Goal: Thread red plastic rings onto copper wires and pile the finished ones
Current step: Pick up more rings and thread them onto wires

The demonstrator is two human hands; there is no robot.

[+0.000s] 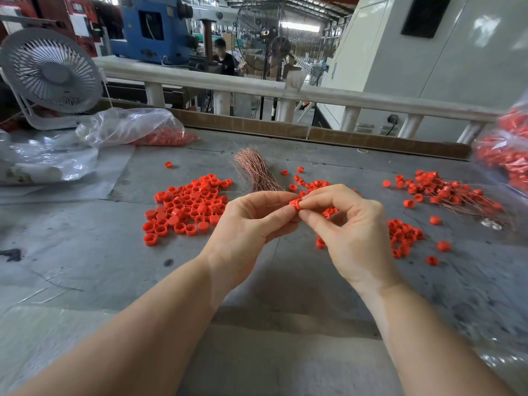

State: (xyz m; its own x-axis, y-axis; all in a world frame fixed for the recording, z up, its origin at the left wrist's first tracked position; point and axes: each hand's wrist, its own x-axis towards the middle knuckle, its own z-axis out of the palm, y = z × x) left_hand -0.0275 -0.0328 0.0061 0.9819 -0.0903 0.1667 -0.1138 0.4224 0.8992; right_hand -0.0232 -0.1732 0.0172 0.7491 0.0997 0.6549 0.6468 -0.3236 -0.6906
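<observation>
A small red plastic ring (pixel 295 203) is held above the table's middle, pinched between the fingertips of my left hand (pixel 251 224) and my right hand (pixel 351 232). A thin copper wire (pixel 276 248) hangs down below my left hand. Behind my hands lies a bundle of copper wires (pixel 257 170). A heap of loose red rings (pixel 185 207) sits on the grey table (pixel 85 252) to the left. More loose rings (pixel 405 235) lie right of my right hand. Rings threaded on wires (pixel 448 192) are piled at the right.
A clear plastic bag with red rings (pixel 137 130) lies at the back left, beside a white desk fan (pixel 51 72). Another bag of red rings (pixel 511 155) stands at the right edge. A cardboard strip (pixel 314 132) and a white railing (pixel 285 90) border the table's far side.
</observation>
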